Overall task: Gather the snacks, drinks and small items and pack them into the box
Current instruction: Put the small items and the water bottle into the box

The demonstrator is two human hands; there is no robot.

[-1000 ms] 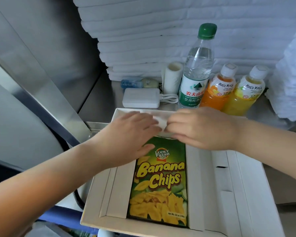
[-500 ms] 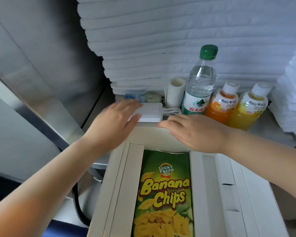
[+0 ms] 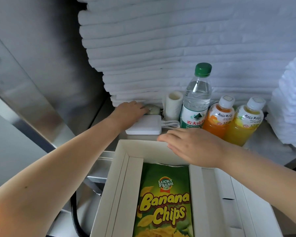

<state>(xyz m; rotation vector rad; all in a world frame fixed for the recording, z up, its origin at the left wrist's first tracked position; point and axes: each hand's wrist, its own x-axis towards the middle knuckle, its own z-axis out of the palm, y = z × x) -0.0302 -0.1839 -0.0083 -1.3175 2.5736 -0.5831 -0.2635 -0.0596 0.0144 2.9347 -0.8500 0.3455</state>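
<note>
Left hand (image 3: pixel 130 112) is out at the very back of the counter, palm down, tucked against the foot of the stacked white towels (image 3: pixel 161 48). Its fingertips are touching a small pale round item (image 3: pixel 153 109), but whether they grip anything underneath cannot be told from here. Just in front of that hand lies a flat white charger (image 3: pixel 145 126), its looped cable (image 3: pixel 172 124) trailing to the right. Right hand (image 3: pixel 193 147) lies flat on the far wall of the white box (image 3: pixel 120 185), fingers straight and pressed together, pointing left along the rim and holding nothing. Down in the box, the bag of banana chips (image 3: pixel 164 202) lies flat, face up, in the middle channel between two cardboard dividers. Lined up on the counter behind the box, all upright: a short white roll (image 3: pixel 173 105), a water bottle (image 3: pixel 196 100) with a green cap just beside it, then an orange juice bottle (image 3: pixel 218 120) and a yellow juice bottle (image 3: pixel 243 125) side by side, the yellow one farthest right.
</note>
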